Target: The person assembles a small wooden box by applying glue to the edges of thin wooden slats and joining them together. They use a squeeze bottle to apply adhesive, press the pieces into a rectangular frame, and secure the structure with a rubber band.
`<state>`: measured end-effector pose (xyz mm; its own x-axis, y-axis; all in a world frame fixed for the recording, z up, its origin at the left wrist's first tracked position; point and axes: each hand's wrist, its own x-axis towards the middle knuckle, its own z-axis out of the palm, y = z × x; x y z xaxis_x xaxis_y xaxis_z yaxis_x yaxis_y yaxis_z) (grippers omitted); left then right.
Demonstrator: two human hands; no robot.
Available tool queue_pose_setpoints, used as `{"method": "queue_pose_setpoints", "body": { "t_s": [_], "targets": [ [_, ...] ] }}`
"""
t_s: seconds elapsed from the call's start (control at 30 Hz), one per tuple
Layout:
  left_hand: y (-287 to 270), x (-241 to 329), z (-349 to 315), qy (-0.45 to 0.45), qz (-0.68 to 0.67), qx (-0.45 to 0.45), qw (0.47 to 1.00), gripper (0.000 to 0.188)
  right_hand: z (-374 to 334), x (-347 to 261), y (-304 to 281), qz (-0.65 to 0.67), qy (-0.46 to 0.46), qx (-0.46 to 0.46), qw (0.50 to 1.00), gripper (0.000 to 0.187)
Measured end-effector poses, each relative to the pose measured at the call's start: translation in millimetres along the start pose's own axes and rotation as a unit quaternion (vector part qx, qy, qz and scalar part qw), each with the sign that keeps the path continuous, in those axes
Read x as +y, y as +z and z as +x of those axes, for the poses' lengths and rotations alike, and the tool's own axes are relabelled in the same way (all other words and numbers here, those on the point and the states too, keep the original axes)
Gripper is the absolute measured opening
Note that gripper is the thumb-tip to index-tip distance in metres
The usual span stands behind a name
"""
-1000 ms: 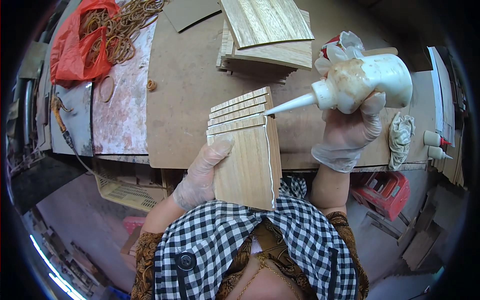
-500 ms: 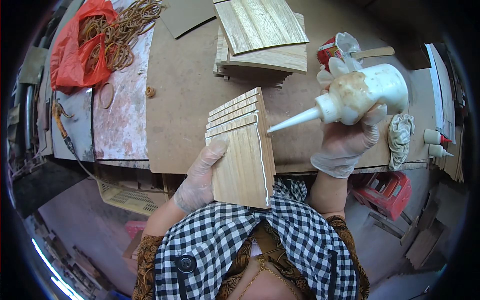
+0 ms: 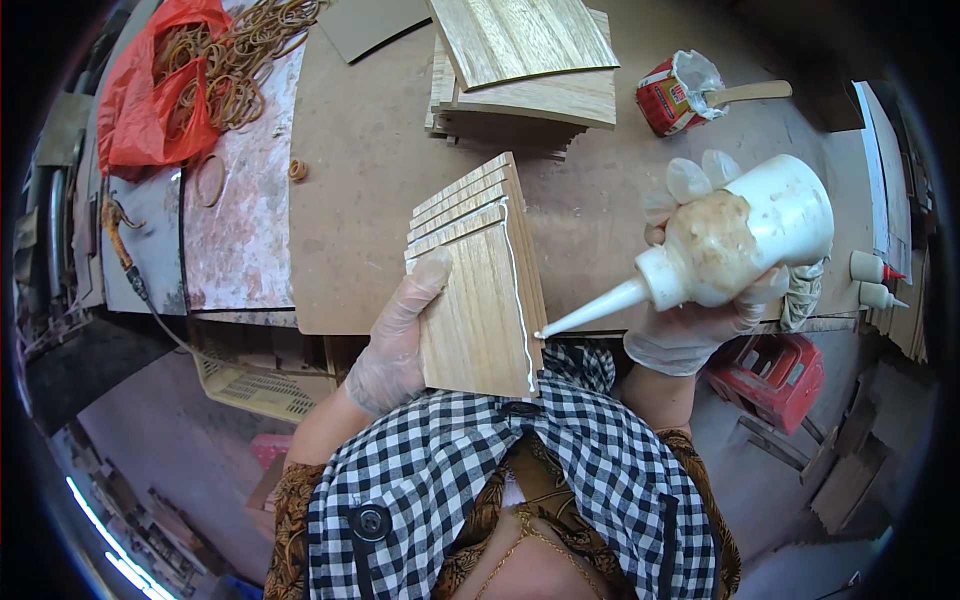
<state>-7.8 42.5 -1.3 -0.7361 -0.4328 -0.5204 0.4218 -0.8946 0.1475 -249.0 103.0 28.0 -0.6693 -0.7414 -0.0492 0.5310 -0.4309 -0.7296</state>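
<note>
Closest in, the checked apron (image 3: pixel 410 490), and right up against it the stack of wooden boards (image 3: pixel 470 325), tilted, its near end at the cloth and its far end fanned into narrow steps. The left hand (image 3: pixel 400 325), gloved, is clamped on the stack's left side, thumb pressed over the top face! And look at the white bead (image 3: pixel 517 283): one wavy line down the top board's right edge, practically its full length, with another white line crossing by the steps. So that long edge looks done, I'd judge. The upper steps show little white that I can make out; if they need it, that part is left, and the boards haven't been separated or set down.

Over to the right hand (image 3: pixel 690 335), gloved too, wrapped firmly around the white squeeze bottle (image 3: pixel 760 230). Its nozzle (image 3: pixel 600 305) points down and left, a white blob at the tip, just beside the stack's right edge; touching or not, I can't tell.

Further out on the counter (image 3: pixel 370 190), a crumpled cloth (image 3: pixel 802 297) lies right of the bottle. Beyond, a red tub (image 3: pixel 667 100) with a wooden stick (image 3: pixel 755 92), more panels (image 3: pixel 525 45) piled at centre, and, far left, a red bag (image 3: pixel 140 125) spilling tan bands (image 3: pixel 240 95).
</note>
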Motion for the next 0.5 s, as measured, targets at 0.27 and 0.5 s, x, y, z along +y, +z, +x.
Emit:
{"method": "queue_pose_setpoints", "body": {
  "t_s": [0.27,0.5],
  "targets": [
    [-1.4,-0.2,0.6,0.001,-0.007,-0.013,1.000,0.061,-13.9,0.7,-0.3,0.012,-0.017,0.034,0.999,0.089],
    [-3.2,0.2,0.3,-0.002,-0.014,-0.014,1.000,0.061,-17.5,-5.2,-15.0,0.042,0.046,0.001,0.998,0.092]
  ]
}}
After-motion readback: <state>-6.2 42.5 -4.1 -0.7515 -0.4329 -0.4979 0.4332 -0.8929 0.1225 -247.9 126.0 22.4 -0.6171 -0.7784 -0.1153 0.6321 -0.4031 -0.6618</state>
